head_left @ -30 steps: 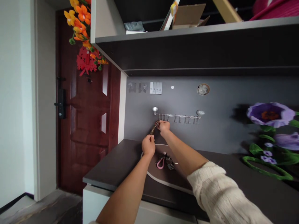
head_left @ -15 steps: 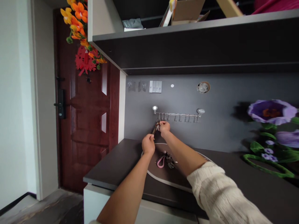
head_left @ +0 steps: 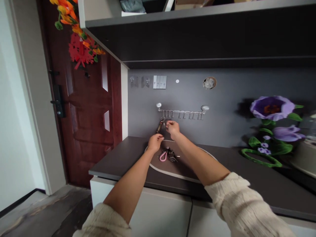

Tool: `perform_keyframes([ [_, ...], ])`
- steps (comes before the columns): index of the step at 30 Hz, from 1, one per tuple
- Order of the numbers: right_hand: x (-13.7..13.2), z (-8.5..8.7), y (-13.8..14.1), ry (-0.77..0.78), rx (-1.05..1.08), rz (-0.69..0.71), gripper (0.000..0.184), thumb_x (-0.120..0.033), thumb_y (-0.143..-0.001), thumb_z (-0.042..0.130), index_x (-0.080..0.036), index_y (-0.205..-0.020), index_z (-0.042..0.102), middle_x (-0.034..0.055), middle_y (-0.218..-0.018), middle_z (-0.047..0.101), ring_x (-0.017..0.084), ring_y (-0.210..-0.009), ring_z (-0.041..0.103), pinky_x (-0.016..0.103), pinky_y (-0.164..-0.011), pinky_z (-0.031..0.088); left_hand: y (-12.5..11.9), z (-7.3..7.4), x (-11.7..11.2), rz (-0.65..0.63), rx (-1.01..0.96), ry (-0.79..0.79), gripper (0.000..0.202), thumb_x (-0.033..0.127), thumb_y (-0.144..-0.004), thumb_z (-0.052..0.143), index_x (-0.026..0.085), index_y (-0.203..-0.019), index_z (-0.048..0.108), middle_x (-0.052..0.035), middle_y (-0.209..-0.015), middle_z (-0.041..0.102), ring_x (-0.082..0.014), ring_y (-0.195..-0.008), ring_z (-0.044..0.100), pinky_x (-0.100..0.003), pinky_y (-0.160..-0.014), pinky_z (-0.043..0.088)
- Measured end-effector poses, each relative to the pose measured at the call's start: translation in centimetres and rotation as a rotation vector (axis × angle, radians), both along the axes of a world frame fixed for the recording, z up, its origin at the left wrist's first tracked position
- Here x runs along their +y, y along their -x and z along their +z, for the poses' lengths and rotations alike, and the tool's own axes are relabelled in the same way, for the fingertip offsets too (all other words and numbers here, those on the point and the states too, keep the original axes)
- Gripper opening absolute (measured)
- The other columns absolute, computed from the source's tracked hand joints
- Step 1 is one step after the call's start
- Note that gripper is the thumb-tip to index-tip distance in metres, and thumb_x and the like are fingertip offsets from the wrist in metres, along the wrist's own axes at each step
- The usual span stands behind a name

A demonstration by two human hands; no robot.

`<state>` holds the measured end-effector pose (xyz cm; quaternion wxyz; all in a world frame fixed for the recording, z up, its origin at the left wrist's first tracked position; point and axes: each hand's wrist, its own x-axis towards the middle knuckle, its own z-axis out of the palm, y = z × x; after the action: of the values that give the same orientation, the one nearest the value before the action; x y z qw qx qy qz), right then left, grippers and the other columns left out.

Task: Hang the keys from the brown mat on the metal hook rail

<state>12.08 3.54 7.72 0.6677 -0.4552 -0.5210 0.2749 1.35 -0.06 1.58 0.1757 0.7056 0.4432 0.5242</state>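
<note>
A bunch of keys [head_left: 160,125] with a dark strap-like fob hangs by its ring from the left end of a metal hook rail [head_left: 182,112] on the grey wall. My left hand [head_left: 154,143] is just below the fob, fingers loosely apart, with nothing visible in them. Close to the right side of the keys is my right hand [head_left: 173,129], its fingers bent but parted, apparently off the keys. Between my forearms, a second bunch of keys [head_left: 170,155] with a pink loop lies on a brown oval mat [head_left: 158,164] with a pale rim.
Purple artificial flowers [head_left: 273,108] stand on the dark counter [head_left: 118,158] to the right. Overhead juts a dark shelf [head_left: 197,42] holding boxes. A red-brown door [head_left: 91,125] is on the left, with orange flowers [head_left: 71,14] in front of its upper part.
My left hand has come off the fob and dropped slightly below it. My right fingers have drawn away from the keys, which hang by themselves. The view has shifted downward and slightly right.
</note>
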Motion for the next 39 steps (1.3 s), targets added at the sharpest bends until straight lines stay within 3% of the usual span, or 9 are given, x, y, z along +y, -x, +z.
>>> perform_keyframes([
  [4,-3.4,-0.4,-0.5,0.082,0.102,0.077,0.016,-0.017,-0.07,0.047,-0.017,-0.084,0.055,0.0021,-0.083,0.061,0.008,-0.065,0.056,0.021,-0.059,0.043,-0.1,-0.3,-0.2,-0.076,0.121,0.031,0.016,0.017,-0.071,0.054,0.014,-0.084,0.063,-0.0053,-0.082,0.066,-0.0131,-0.075,0.058,-0.024,-0.072,0.043],
  [8,-5.4,-2.2,-1.7,0.058,0.087,0.106,0.015,-0.019,-0.069,0.05,-0.016,-0.083,0.056,0.0027,-0.081,0.062,0.009,-0.067,0.056,0.023,-0.064,0.044,-0.2,-0.5,-0.6,-0.134,0.207,0.077,0.019,0.016,-0.071,0.054,0.012,-0.087,0.064,-0.0061,-0.083,0.066,-0.013,-0.074,0.058,-0.024,-0.072,0.044],
  [14,-5.8,-5.6,-3.7,0.036,-0.043,0.066,0.018,-0.019,-0.068,0.051,-0.015,-0.084,0.056,0.0022,-0.076,0.061,0.01,-0.066,0.055,0.026,-0.067,0.044,-0.1,-0.5,-1.2,-0.177,0.367,0.079,0.023,0.021,-0.072,0.053,0.012,-0.091,0.064,-0.0067,-0.088,0.066,-0.0146,-0.077,0.058,-0.025,-0.073,0.043],
  [18,-5.3,-6.6,-4.3,0.048,-0.231,0.002,0.017,-0.014,-0.069,0.048,-0.015,-0.084,0.057,0.0016,-0.072,0.06,0.009,-0.065,0.054,0.027,-0.071,0.044,0.0,-0.9,-0.9,-0.224,0.431,0.031,0.023,0.026,-0.073,0.052,0.015,-0.088,0.065,-0.0055,-0.087,0.066,-0.0153,-0.076,0.058,-0.026,-0.074,0.042],
  [22,-5.2,-6.9,-4.4,0.067,-0.398,-0.074,0.016,-0.012,-0.07,0.047,-0.015,-0.082,0.058,0.0026,-0.074,0.061,0.01,-0.067,0.055,0.027,-0.074,0.043,0.0,-1.4,-0.4,-0.263,0.431,-0.031,0.021,0.023,-0.073,0.051,0.017,-0.084,0.067,-0.0045,-0.084,0.067,-0.015,-0.074,0.057,-0.025,-0.073,0.042],
  [27,-5.3,-7.1,-4.5,0.073,-0.491,-0.123,0.017,-0.011,-0.069,0.047,-0.015,-0.081,0.059,0.0039,-0.075,0.062,0.012,-0.069,0.056,0.028,-0.075,0.042,-0.2,-1.4,-0.4,-0.212,0.395,-0.021,0.017,0.021,-0.07,0.053,0.017,-0.078,0.067,-0.0039,-0.078,0.066,-0.0143,-0.07,0.056,-0.025,-0.072,0.041],
  [35,-5.9,-6.7,-4.2,0.089,-0.499,-0.134,0.017,-0.012,-0.07,0.048,-0.015,-0.082,0.059,0.0046,-0.077,0.062,0.012,-0.072,0.057,0.027,-0.076,0.042,-0.2,-0.9,-0.9,-0.171,0.193,0.096,0.018,0.023,-0.071,0.053,0.012,-0.08,0.064,-0.0054,-0.077,0.064,-0.0133,-0.07,0.055,-0.025,-0.069,0.041],
  [39,-6.1,-6.5,-4.1,0.109,-0.502,-0.14,0.017,-0.012,-0.07,0.049,-0.015,-0.082,0.06,0.0053,-0.078,0.062,0.013,-0.074,0.057,0.027,-0.076,0.042,-0.3,-0.8,-0.9,-0.22,0.009,0.206,0.017,0.024,-0.071,0.055,0.011,-0.08,0.063,-0.0041,-0.072,0.063,-0.0111,-0.065,0.053,-0.025,-0.067,0.041],
])
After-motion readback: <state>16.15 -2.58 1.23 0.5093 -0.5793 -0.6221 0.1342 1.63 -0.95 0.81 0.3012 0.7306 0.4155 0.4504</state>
